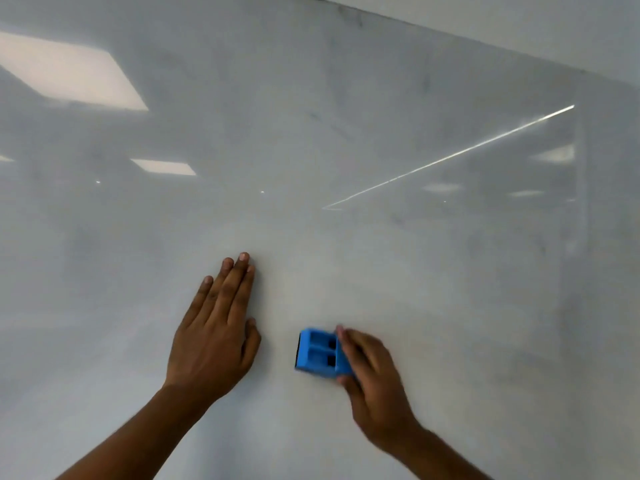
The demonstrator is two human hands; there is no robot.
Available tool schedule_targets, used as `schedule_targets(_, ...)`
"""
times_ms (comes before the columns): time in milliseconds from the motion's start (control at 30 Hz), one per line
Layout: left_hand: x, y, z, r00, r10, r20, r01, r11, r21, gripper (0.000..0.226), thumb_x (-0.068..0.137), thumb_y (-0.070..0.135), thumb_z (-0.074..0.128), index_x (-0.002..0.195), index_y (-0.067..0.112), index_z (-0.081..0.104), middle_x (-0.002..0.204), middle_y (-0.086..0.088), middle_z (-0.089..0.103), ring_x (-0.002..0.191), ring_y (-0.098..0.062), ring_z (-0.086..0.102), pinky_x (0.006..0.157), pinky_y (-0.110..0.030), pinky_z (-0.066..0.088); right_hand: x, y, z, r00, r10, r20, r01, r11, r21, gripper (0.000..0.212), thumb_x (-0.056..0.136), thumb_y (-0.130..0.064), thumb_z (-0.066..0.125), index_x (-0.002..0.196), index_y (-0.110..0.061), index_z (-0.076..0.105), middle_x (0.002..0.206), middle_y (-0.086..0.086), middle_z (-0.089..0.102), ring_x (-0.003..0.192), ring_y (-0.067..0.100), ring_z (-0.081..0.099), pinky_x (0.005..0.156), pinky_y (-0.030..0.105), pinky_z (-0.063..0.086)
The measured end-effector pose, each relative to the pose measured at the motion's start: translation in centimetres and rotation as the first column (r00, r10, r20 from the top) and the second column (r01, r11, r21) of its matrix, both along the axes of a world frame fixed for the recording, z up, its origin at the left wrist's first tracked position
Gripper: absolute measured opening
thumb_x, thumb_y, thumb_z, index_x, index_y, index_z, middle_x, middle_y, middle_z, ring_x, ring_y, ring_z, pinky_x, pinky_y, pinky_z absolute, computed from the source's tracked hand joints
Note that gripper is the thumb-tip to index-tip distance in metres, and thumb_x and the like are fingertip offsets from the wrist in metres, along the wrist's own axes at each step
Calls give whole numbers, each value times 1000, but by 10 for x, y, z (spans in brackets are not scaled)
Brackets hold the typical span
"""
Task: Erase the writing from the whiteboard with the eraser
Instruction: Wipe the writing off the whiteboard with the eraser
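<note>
Glossy whiteboard (346, 150) fills nearly the whole view, smooth pale grey, with faint grey smudges and streaks scattered across it; no legible writing can be made out. Surface mirrors rectangular ceiling lights (72, 71) upper left and a thin bright diagonal glare line (450, 155) on the right. Board's top edge runs slanted across the upper right corner, plain wall (554, 19) beyond it. Left hand (214, 337) lies flat on the board, fingers straight and pressed together, thumb tucked alongside. Right hand (374, 382) pinches the eraser (322, 353) by its right end, thumb under, fingers over the top; hand is motion-blurred so exact finger placement is unclear. Eraser is a blue moulded plastic block with two recessed rectangular pockets, dark pad strip on its left edge, apparently against the board, lower centre, just right of the left hand but apart from it. Both forearms are cut off by the bottom edge.
</note>
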State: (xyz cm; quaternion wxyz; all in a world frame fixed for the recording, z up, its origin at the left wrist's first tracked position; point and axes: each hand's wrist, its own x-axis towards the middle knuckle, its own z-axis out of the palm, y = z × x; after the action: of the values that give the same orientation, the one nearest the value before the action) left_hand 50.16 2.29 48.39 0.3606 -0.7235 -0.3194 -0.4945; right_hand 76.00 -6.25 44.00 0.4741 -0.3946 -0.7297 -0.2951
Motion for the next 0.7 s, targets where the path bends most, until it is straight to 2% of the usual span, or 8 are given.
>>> schedule_targets(67,16,-4,11,1000,11,-24,-12,999,-35,76,100,31,38,168,0,26,178,-16,22,164,-32,23,135,-36,3,22,-7,71,992,-51,-115,63,993,104,53,104,-29,48,152,-7,42,142,9,53,128,23,52,113,28,40)
schedule_targets(100,22,-12,21,999,-18,-28,16,996,-84,76,100,31,37,168,0,26,178,-16,22,164,-32,23,135,-36,4,28,-9,118,975,-96,-202,125,983,136,54,103,-25,50,152,-5,43,140,13,55,128,26,52,114,26,38)
schedule_targets(133,30,-8,25,1000,-10,-30,8,997,-75,76,100,31,37,168,-1,26,178,-16,22,164,-32,23,135,-36,4,35,-8,157,971,-118,-209,162,965,207,54,101,-22,51,151,-5,44,140,16,56,127,30,53,113,28,38)
schedule_targets(267,45,-3,29,1000,28,-13,-28,999,-29,75,99,28,36,167,-2,27,178,-14,21,165,-31,23,136,-38,7,62,-4,272,953,-294,-70,300,893,334,50,100,-19,55,148,-8,51,141,15,59,128,36,55,111,41,43)
schedule_targets(367,49,3,25,999,49,0,-49,999,-21,75,100,28,35,169,0,24,180,-12,19,166,-29,20,137,-39,8,66,7,320,923,-382,43,336,857,391,47,101,-19,52,147,-13,54,140,10,61,126,34,57,107,43,45)
schedule_targets(500,49,14,23,998,67,5,-68,997,38,76,100,29,36,170,2,23,181,-11,16,168,-25,15,138,-38,7,81,14,304,926,-354,130,261,851,456,46,99,-16,54,145,-11,56,137,8,62,119,32,59,101,44,47)
schedule_targets(600,52,16,21,996,83,17,-84,994,69,75,101,28,36,170,1,24,181,-11,17,168,-26,16,138,-39,6,98,17,238,930,-329,162,228,865,447,44,103,-17,53,146,-11,55,140,11,59,125,35,56,106,48,42)
schedule_targets(700,53,20,19,997,66,29,-68,994,81,75,101,27,35,170,0,23,181,-11,16,168,-27,16,138,-40,7,109,15,144,935,-317,160,227,881,415,41,106,-24,47,144,-11,57,142,12,57,129,36,53,113,52,36)
